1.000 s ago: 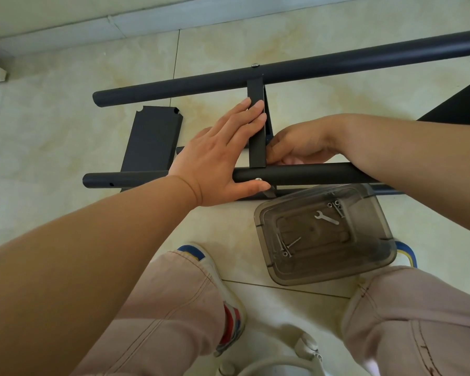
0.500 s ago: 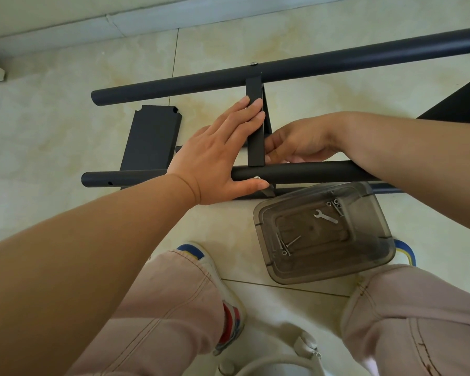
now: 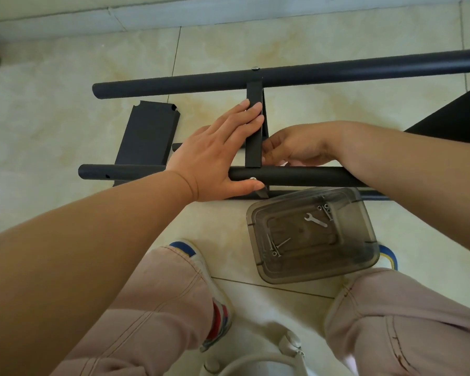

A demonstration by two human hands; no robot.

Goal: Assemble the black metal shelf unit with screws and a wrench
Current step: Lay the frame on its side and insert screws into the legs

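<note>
On the tiled floor (image 3: 337, 109) in front of you, a black crossbar (image 3: 253, 137) joins two black tubes; a screw head (image 3: 255, 68) shows on the far tube (image 3: 282, 77), another at the near tube (image 3: 296, 179). Your left hand (image 3: 217, 158) presses flat on the crossbar, fingers straight. Your right hand (image 3: 293, 147) curls beside it; what it holds is hidden. A loose panel (image 3: 147, 137), plus the wrench (image 3: 315, 220) and spare screws (image 3: 276, 246) in the clear box (image 3: 364, 267), suggest most assembly remains.

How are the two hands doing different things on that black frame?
The left hand lies flat with straight fingers across the crossbar, thumb by the screw on the near tube. The right hand is curled, fingers tucked behind the crossbar, and what it grips is hidden. The left reaches from the left side, the right from the right. Both are bare and neither holds the wrench.
</note>
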